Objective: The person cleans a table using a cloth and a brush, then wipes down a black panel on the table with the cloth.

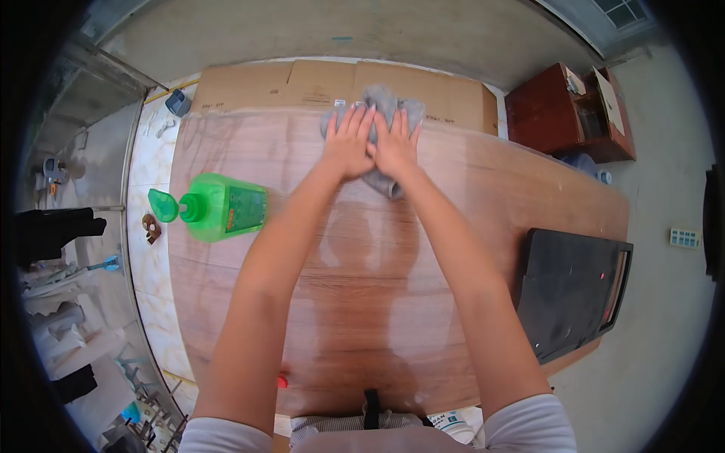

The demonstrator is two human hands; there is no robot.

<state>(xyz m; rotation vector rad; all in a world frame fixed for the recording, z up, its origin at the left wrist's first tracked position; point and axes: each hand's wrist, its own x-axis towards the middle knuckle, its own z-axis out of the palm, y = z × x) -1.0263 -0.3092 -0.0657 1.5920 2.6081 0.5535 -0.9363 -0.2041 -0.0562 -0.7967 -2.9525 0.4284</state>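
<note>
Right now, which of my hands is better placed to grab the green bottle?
Probably your left hand: the green bottle is on the outer side of your left forearm. Your right hand would likely have to cross that arm. Both hands rest on the grey cloth.

The left arm (264, 291) and right arm (472, 279) stretch forward, nearly straight and converging; left hand (349, 151) and right hand (396, 149) press palm-down side by side, meeting at the thumbs, fingers (359, 118) extended.
</note>
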